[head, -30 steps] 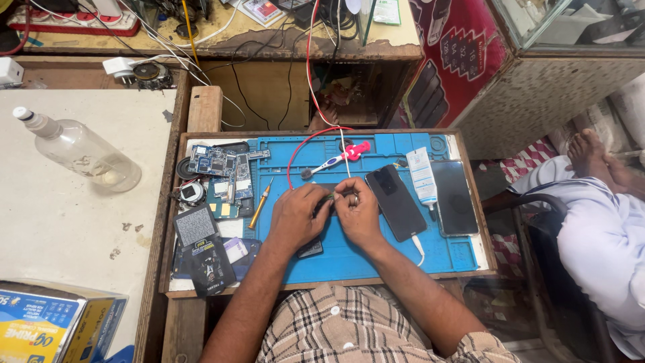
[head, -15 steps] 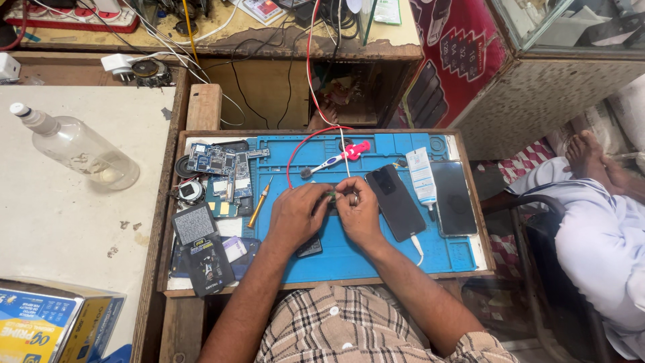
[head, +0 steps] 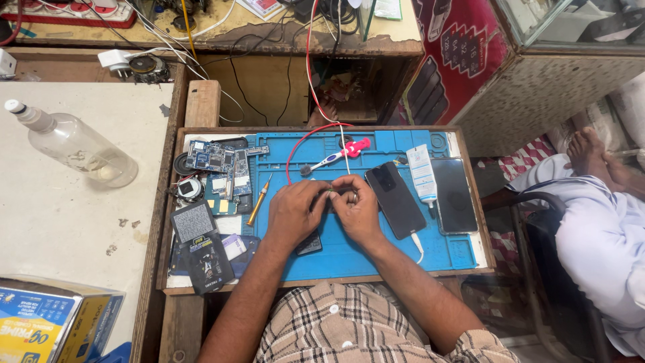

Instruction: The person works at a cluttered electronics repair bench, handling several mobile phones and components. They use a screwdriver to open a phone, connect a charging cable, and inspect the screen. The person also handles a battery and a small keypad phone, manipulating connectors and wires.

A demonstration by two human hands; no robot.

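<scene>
Nearest the camera: plaid shirt (head: 349, 329), both forearms reaching forward over the blue work mat (head: 376, 252). Left hand (head: 293, 214) and right hand (head: 357, 210) meet at mat centre, fingertips pinched together on a small part (head: 330, 193); the part is mostly hidden by the fingers, kind cannot be told. Both hands curled nearly closed, thumbs and forefingers touching the piece, held just above the mat. Ring on a right-hand finger. A dark device (head: 310, 243) lies partly under the left wrist.

Right of the hands: black phone (head: 396, 199) face up, tilted, white cable at its lower end. Beyond it a white tube (head: 423, 174) and a second dark phone (head: 454, 195), flat.

Left of the hands: yellow-handled screwdriver (head: 258, 201), circuit boards (head: 222, 165), small dark packets (head: 201, 252) near the tray's left edge.

Farther: pink-and-white brush (head: 336, 157) just past the fingers, red wire (head: 304, 141) looping over the mat's far edge.

Off tray, left table: clear bottle (head: 74, 143) lying on its side, printed carton (head: 50, 323) at near corner. Far right: another person's white-clad leg (head: 598, 228).
</scene>
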